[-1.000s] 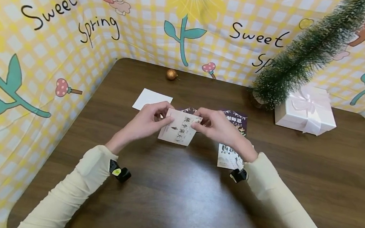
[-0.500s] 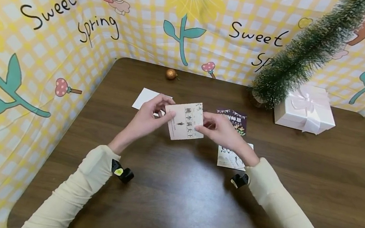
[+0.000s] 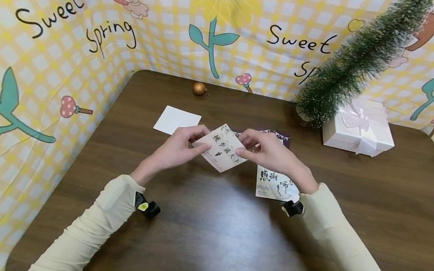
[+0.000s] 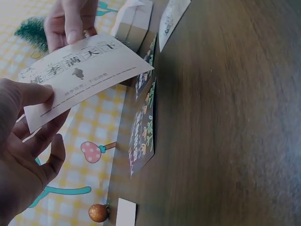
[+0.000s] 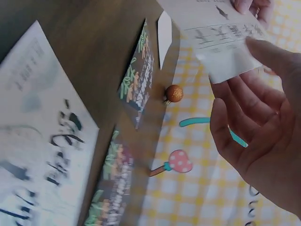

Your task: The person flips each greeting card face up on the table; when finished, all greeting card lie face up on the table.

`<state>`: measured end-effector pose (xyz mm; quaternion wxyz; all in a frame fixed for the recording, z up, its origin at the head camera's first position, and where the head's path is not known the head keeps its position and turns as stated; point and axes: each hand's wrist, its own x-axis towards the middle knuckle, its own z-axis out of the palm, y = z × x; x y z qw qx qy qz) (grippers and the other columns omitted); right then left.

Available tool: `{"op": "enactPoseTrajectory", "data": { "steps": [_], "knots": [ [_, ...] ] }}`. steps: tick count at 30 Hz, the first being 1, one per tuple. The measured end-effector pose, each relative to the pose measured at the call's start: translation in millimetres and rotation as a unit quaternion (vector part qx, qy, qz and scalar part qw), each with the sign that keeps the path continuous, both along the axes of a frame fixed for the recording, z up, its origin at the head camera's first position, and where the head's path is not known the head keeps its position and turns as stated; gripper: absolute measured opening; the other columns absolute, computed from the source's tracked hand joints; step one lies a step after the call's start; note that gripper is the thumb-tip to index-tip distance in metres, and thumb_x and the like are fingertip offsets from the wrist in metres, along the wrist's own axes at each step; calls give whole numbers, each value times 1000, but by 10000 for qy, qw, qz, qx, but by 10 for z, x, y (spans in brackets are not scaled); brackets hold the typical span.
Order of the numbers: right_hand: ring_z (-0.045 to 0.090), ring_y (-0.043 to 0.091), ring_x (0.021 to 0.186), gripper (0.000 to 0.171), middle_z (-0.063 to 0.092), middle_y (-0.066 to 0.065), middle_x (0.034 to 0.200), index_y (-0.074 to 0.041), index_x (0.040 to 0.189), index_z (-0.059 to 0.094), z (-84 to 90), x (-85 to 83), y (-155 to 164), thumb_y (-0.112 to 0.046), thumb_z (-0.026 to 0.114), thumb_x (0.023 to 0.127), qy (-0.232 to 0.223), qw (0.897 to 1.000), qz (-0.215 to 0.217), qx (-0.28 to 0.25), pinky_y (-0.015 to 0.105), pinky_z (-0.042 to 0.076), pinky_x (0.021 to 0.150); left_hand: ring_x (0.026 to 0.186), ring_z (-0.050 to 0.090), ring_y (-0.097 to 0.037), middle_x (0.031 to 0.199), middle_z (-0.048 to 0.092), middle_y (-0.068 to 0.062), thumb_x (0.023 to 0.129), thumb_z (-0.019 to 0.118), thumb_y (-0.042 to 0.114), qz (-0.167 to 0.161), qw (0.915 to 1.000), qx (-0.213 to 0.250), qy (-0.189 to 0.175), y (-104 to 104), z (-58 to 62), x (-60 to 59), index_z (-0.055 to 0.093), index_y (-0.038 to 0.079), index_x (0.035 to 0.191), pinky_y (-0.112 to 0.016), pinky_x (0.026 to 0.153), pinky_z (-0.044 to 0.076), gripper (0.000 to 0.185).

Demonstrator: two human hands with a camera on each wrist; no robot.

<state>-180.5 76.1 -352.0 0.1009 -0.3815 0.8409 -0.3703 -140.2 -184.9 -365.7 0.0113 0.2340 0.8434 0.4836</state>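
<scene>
Both hands hold one pale card [image 3: 223, 148] with black lettering above the middle of the table [image 3: 204, 242], turned corner-down. Left hand [image 3: 176, 148]: grip closed on the card's left edge, thumb on top, fingers beneath. Right hand [image 3: 271, 153]: grip pinching the card's right edge between thumb and fingers.

Lying flat under and behind the card: a dark purple card [image 3: 279, 136], mostly hidden by the right hand, and a white card with brush lettering [image 3: 273, 185] just beside the right wrist. A blank white card [image 3: 177, 120] lies left of the left hand, apart from it. At the far edge, a small gold ball [image 3: 199, 88]. Far right: a small green tree [image 3: 356, 62] leaning over a white gift box [image 3: 359, 131] with ribbon.
</scene>
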Motion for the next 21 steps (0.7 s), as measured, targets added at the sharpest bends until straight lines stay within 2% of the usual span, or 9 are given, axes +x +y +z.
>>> {"op": "enactPoseTrajectory", "data": {
  "steps": [4, 8, 11, 15, 18, 21],
  "knots": [
    [65, 16, 88, 25, 72, 5, 98, -6, 112, 63, -88, 35, 61, -17, 71, 90, -593, 9954, -607, -455, 34, 51, 75, 72, 60, -16, 94, 70, -10, 90, 66, 1, 245, 9992, 328, 40, 8, -1, 11, 65, 3, 100, -23, 60, 43, 10],
    [64, 19, 85, 16, 71, 9, 97, -3, 102, 67, -177, 63, 85, -13, 70, 90, -1002, 9864, -871, -971, 27, 50, 71, 72, 61, -17, 95, 70, -11, 90, 67, 1, 357, 9978, 556, -39, 43, -5, 19, 64, 2, 100, -23, 61, 43, 11],
    [62, 18, 83, 7, 70, 8, 94, -4, 93, 69, -186, 71, 110, -11, 69, 91, -911, 9868, -829, -1054, 26, 50, 70, 74, 59, -17, 95, 69, -11, 90, 67, 4, 355, 9982, 474, -114, 61, -12, 26, 63, 2, 103, -23, 62, 43, 14],
    [60, 15, 81, 4, 69, 4, 91, -7, 88, 68, -126, 52, 171, -10, 68, 91, -515, 9943, -605, -716, 31, 51, 71, 79, 58, -17, 92, 67, -9, 90, 68, 7, 363, 9989, 210, -199, 62, -28, 28, 62, 2, 108, -23, 67, 45, 20],
    [62, 16, 81, 4, 68, 4, 93, -8, 89, 68, -78, 26, 204, -11, 67, 92, -444, 9963, -481, -559, 37, 52, 73, 78, 57, -17, 88, 66, -9, 91, 67, 5, 317, 9992, 80, -231, 65, -44, 28, 62, 1, 105, -23, 66, 45, 16],
    [64, 19, 84, 9, 68, 6, 97, -7, 97, 67, -54, 21, 218, -14, 67, 92, -601, 9942, -682, -575, 40, 51, 75, 73, 55, -17, 84, 65, -10, 90, 66, 2, 272, 9993, 89, -223, 75, -65, 33, 63, -1, 100, -22, 63, 43, 10]
  ]
}}
